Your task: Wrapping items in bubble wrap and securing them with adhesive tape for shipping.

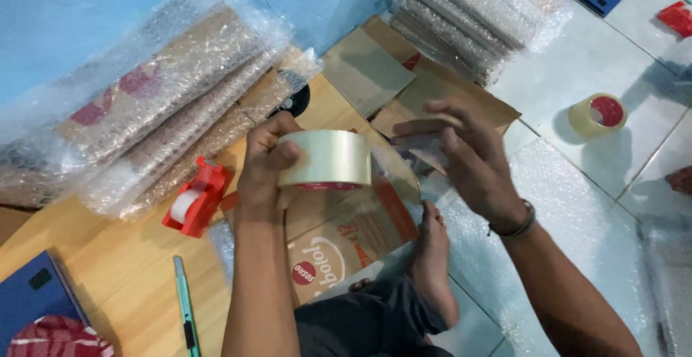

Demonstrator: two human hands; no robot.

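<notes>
With bubble-wrapped cardboard parcels already stacked, the left hand grips a clear packing-tape roll while the right hand, fingers loosely spread, draws out its strip over an unsealed brown cardboard box.

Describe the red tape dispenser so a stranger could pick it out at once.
Start at the wooden board on the floor, left of the person's left hand. The tape dispenser lies on it, just below the bubble-wrapped parcels and above the green cutter. It is the only bright red plastic thing there, holding a small white roll, unlike the big clear tape roll in the hand.
</notes>
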